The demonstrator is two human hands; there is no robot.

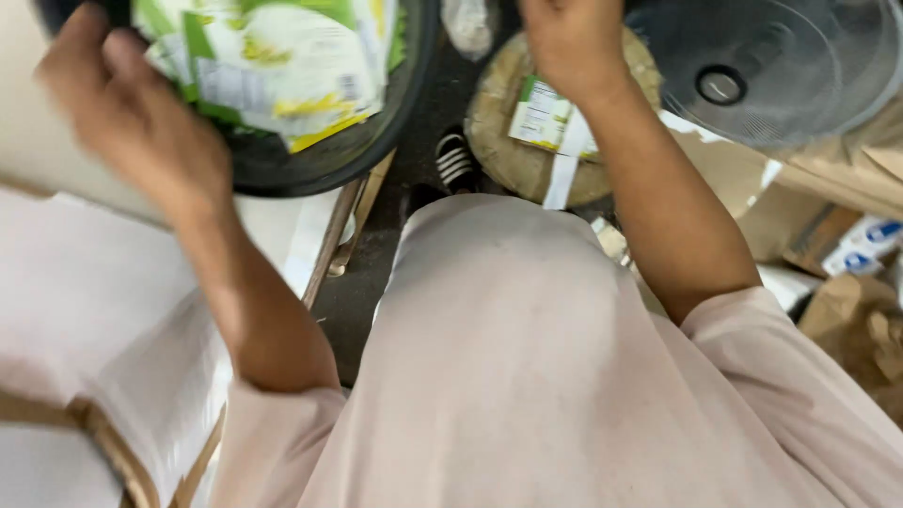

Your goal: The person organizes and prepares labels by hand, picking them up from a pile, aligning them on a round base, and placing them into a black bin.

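Note:
My left hand (127, 118), blurred by motion, sits at the left rim of a black round bowl (329, 160) at the top of the view, with its fingers curled at the rim. The bowl holds green, white and yellow printed packets (282, 56). My right hand (564, 38) reaches to the top centre and rests over a round brown disc (499, 150). A small green-and-white packet (544, 115) lies on the disc just below that wrist. The frame edge cuts off the right fingers. My pale shirt (508, 376) fills the lower middle.
A round wire fan guard (781, 66) lies at top right above brown cardboard boxes (837, 188). White sheets and a carton flap (103, 310) lie at left. A metal rod (331, 240) slants beside them. A dark shoe with white stripes (454, 158) shows on the dark floor.

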